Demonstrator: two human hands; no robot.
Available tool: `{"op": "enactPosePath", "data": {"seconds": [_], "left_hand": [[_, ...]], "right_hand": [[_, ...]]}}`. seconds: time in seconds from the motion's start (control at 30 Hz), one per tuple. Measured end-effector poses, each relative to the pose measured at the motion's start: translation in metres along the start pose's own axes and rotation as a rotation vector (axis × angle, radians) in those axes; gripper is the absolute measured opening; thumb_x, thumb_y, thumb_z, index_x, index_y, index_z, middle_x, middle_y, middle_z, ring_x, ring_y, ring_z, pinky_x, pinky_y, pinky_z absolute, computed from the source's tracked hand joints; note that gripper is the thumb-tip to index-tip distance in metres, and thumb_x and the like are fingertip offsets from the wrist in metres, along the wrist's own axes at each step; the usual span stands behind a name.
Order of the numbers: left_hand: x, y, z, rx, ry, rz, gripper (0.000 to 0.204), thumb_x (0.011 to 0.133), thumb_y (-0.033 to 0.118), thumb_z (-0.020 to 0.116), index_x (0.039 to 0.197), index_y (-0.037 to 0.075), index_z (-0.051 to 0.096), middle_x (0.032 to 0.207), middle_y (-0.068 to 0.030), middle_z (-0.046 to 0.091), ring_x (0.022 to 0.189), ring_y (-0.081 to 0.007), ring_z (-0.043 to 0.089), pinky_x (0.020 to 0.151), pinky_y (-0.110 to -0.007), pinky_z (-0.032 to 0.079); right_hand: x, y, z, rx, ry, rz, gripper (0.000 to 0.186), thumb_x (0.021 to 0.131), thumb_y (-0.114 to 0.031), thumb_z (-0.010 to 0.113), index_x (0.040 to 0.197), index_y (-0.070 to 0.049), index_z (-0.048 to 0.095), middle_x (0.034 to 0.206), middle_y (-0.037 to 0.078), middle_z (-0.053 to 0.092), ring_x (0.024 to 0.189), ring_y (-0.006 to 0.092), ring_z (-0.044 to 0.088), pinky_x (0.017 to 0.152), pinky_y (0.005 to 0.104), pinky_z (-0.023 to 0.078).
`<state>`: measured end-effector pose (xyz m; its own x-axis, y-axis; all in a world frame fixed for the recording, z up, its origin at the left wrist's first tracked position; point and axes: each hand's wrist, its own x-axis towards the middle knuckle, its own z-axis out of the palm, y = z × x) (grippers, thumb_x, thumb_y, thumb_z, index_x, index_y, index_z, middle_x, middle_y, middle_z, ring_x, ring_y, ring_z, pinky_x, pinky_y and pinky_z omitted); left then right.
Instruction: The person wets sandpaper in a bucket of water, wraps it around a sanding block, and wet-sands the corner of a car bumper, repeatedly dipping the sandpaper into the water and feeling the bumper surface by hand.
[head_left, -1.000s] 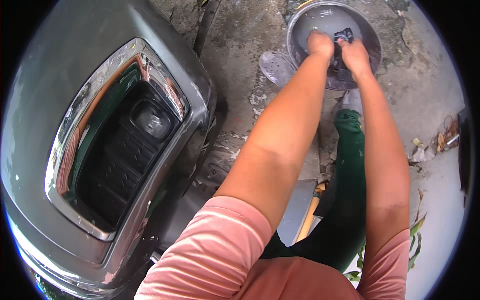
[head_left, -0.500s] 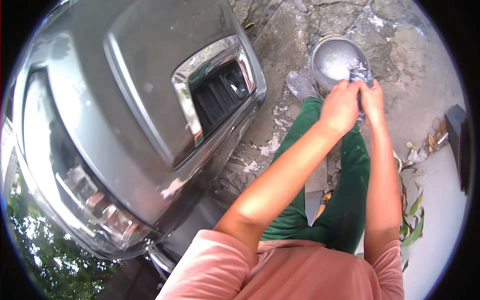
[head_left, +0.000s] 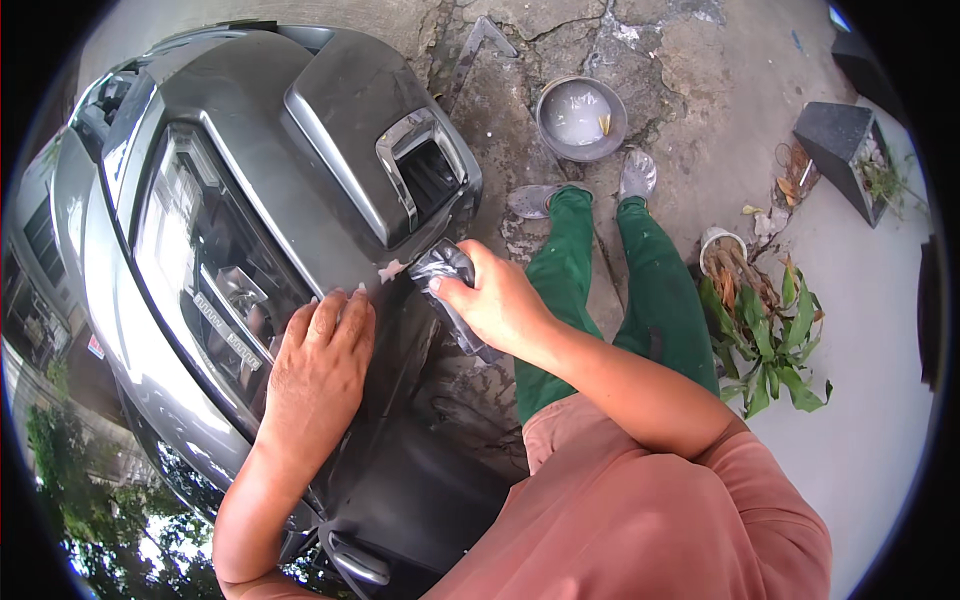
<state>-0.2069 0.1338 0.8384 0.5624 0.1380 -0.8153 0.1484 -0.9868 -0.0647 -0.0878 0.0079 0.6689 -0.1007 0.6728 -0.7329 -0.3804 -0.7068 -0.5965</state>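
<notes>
Both hands have left the round metal basin (head_left: pixel 581 117); right hand (head_left: pixel 497 302) grips a wet grey cloth (head_left: pixel 447 283), hanging lengthwise downward against the grey car bumper (head_left: pixel 330 130); left hand (head_left: pixel 318 365) lies flat, open.

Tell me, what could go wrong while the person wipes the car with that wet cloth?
The wet cloth in the right hand might carry grit and scratch the grey car. The basin of soapy water sits just beyond the shoes, so a step forward could tip it. The left hand leaning on the bodywork might slip if it is wet.

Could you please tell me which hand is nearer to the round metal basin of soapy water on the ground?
Right. The right hand grips a grey cloth below the round metal basin; the left hand lies flat on the grey car, farther away.
</notes>
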Motion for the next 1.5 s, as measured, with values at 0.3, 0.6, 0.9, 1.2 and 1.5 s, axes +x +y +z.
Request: {"op": "enactPosePath", "data": {"seconds": [0.3,0.6,0.9,1.2,1.5], "left_hand": [[0.003,-0.01,0.013,0.002,-0.055,0.154,0.047,0.096,0.017,0.053,0.136,-0.004,0.063,0.151,-0.0153,0.054,0.145,-0.0311,0.045,0.122,-0.047,0.034],[-0.01,-0.005,0.014,0.04,-0.137,0.157,0.05,0.099,0.019,0.051,0.141,-0.006,0.059,0.156,-0.0211,0.05,0.149,-0.0326,0.042,0.123,-0.049,0.033],[-0.005,-0.008,0.01,0.043,-0.187,0.157,0.053,0.1,0.021,0.052,0.145,-0.006,0.055,0.158,-0.0207,0.048,0.15,-0.0325,0.04,0.123,-0.048,0.033],[-0.007,-0.007,0.013,0.036,-0.175,0.164,0.053,0.099,0.021,0.053,0.145,-0.006,0.055,0.159,-0.0207,0.047,0.15,-0.0329,0.04,0.123,-0.048,0.033],[-0.01,-0.006,0.01,0.096,-0.189,0.175,0.053,0.1,0.021,0.052,0.146,-0.006,0.054,0.159,-0.0211,0.046,0.151,-0.0325,0.039,0.124,-0.046,0.032]], "right_hand": [[0.014,0.002,0.03,-0.129,0.112,-0.101,0.05,0.095,-0.028,0.068,0.126,0.009,0.058,0.098,0.03,0.073,0.096,0.0461,0.071,0.083,0.0508,0.055],[0.018,-0.003,0.043,-0.155,0.164,-0.094,0.046,0.096,-0.029,0.067,0.12,0.01,0.058,0.096,0.032,0.072,0.095,0.0485,0.071,0.083,0.0521,0.054],[0.033,-0.009,0.046,-0.117,0.169,0.028,0.071,0.091,-0.034,0.073,0.137,0.017,0.051,0.088,0.023,0.073,0.081,0.0253,0.072,0.077,0.0375,0.055],[0.026,-0.005,0.049,-0.101,0.195,0.016,0.043,0.093,-0.03,0.072,0.113,0.008,0.063,0.09,0.019,0.073,0.083,0.0205,0.071,0.077,0.0358,0.054],[0.014,-0.002,0.053,0.011,0.21,-0.016,0.044,0.093,-0.029,0.067,0.114,0.01,0.062,0.099,0.031,0.073,0.098,0.0452,0.071,0.089,0.0467,0.054]]}}
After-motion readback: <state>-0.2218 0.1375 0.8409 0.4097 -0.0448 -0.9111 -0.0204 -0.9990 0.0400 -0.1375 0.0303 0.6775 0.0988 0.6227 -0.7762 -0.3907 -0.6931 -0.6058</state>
